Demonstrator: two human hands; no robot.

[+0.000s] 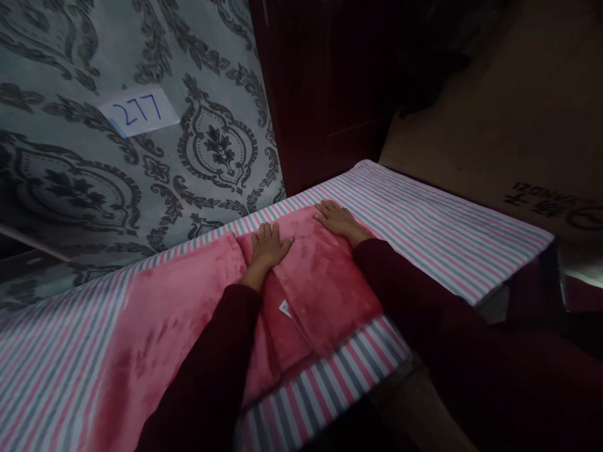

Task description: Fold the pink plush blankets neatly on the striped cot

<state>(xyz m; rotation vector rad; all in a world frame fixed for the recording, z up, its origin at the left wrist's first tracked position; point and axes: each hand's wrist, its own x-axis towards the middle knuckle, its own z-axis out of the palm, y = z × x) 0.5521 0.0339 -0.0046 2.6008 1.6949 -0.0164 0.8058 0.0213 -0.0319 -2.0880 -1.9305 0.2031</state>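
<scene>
A pink plush blanket [325, 295] lies partly folded on a surface covered by a striped cloth [414, 213]. Its right part is folded over toward the middle, and the left part lies flat, with a darker pink gap between the two. In that gap a small white label [285, 308] shows. My left hand [269, 247] rests flat with fingers spread near the inner edge of the folded part. Farther right, my right hand [338, 221] presses palm down on the blanket's far right corner, its fingers stretched out.
Behind the surface is a patterned grey wall [217, 144] bearing a paper marked 277 [139, 112]. A dark red panel [311, 81] stands beside it. At the right leans a large cardboard sheet or box [494, 138]. The striped cloth ends at a near edge.
</scene>
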